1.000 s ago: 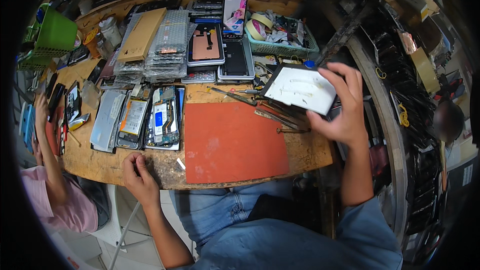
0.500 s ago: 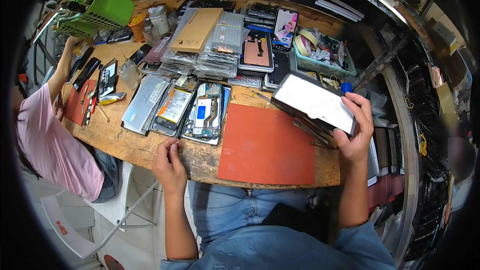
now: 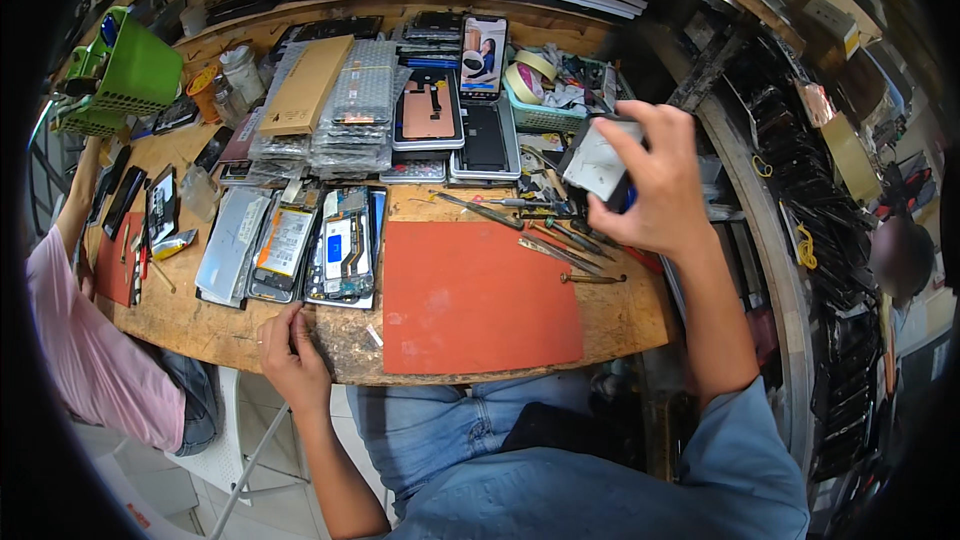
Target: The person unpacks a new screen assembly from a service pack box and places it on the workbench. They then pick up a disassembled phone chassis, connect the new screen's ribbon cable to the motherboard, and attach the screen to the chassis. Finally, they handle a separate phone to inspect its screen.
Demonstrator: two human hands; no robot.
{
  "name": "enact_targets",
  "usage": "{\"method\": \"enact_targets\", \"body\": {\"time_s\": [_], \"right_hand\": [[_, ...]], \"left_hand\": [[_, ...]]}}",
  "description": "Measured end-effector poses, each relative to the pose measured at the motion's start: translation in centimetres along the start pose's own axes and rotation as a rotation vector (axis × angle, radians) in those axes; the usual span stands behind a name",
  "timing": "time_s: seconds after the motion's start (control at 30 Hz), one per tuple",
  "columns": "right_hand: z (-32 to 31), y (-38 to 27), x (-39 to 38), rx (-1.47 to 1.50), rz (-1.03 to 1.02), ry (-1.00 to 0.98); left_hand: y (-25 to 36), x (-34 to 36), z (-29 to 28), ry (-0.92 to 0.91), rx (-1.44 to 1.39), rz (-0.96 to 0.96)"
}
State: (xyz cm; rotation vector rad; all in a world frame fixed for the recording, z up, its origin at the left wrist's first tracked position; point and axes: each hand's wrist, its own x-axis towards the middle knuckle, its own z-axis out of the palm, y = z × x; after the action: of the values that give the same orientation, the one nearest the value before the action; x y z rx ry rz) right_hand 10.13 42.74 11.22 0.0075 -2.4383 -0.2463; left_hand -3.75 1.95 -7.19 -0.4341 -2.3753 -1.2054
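My right hand [image 3: 655, 180] grips a box with a whitish face and dark sides [image 3: 600, 160], thumb below and fingers over the top. The box is tilted above loose hand tools at the mat's right. My left hand [image 3: 295, 360] rests at the bench's front edge, fingers curled in, with nothing seen in them. Just beyond it lie an opened phone with bared circuit boards [image 3: 342, 250] and another showing its battery [image 3: 285, 240]. A silvery flat panel [image 3: 232, 240] lies left of them. A bare red mat [image 3: 480, 300] lies between my hands.
Tweezers [image 3: 480, 210] and a thin screwdriver [image 3: 592, 279] lie by the mat. Bubble-wrapped packs [image 3: 355, 90] are stacked behind, beside a lit phone [image 3: 484, 55] and a teal basket [image 3: 540, 118]. At the left, a person in a pink sleeve [image 3: 70, 290] sits near a green basket [image 3: 140, 70].
My right hand has turned the box more upright and drawn it right, uncovering tools beside the mat. The view has swung right. My left hand stays by the bench edge.
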Motion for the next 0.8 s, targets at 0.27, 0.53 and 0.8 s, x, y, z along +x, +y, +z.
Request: {"method": "enact_targets", "body": {"time_s": [0.27,0.53,0.8], "right_hand": [[-0.1,0.5,1.8,-0.057,-0.098,-0.083],[1.2,0.3,1.5,-0.067,-0.113,-0.105],[1.4,0.1,1.1,-0.110,-0.118,-0.053]], "left_hand": [[0.1,0.1,-0.2,-0.018,0.033,0.000],[-0.5,-0.7,0.3,0.029,-0.134,-0.031],[-0.3,-0.8,-0.7,-0.074,-0.124,-0.152]]}}
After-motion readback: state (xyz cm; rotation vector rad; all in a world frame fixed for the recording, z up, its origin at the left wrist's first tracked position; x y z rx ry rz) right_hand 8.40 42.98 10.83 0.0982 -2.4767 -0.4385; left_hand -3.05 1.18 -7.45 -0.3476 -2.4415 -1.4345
